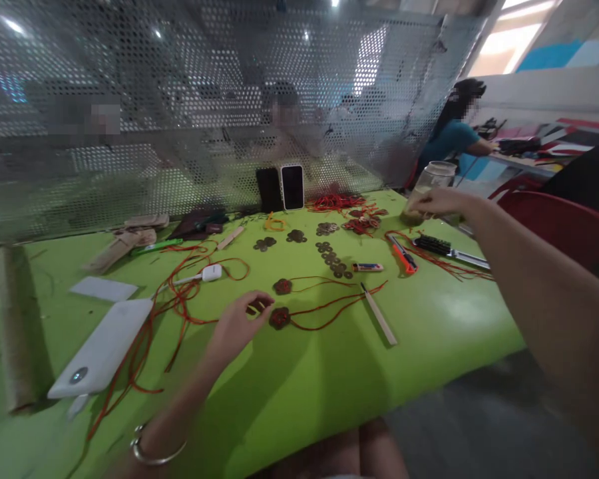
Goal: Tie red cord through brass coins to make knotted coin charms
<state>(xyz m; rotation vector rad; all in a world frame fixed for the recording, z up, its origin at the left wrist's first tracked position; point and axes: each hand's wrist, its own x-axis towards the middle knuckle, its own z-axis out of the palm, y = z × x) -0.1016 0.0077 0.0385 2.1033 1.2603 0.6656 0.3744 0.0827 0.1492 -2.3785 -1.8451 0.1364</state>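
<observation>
1. The left hand (237, 327) is held low over the lime-green tabletop (449, 326), the arm angled in from the lower left, with a shiny silver bangle (152, 460) worn at the wrist. Its fingers are loosely curled, a small gap is left between thumb and index, and nothing seems to be gripped.
2. Right by those fingertips, a dark flower-shaped piece with a red centre (280, 318) is laid flat, its long red cords trailed off to the right. Whether it's actually being touched can't be told. A similar dark flower piece with thinner red cord (282, 287) is placed just behind it.
3. The right arm is stretched way out, with the right hand (434, 201) bent down at the far right edge of the table, right at the jar. The fingertips are blurry, so whether anything is gripped can't be told.
4. That clear, wide-mouthed jar (436, 176) is partly covered by the hand. Something brownish can be made out low down, but what it is can't be told.
5. Between the hands, a row of dark round coin-like discs (332, 259), a small printed lighter (367, 267), an orange-and-black utility knife (403, 255) and a pale slim stick (379, 318) are spread around.
</observation>
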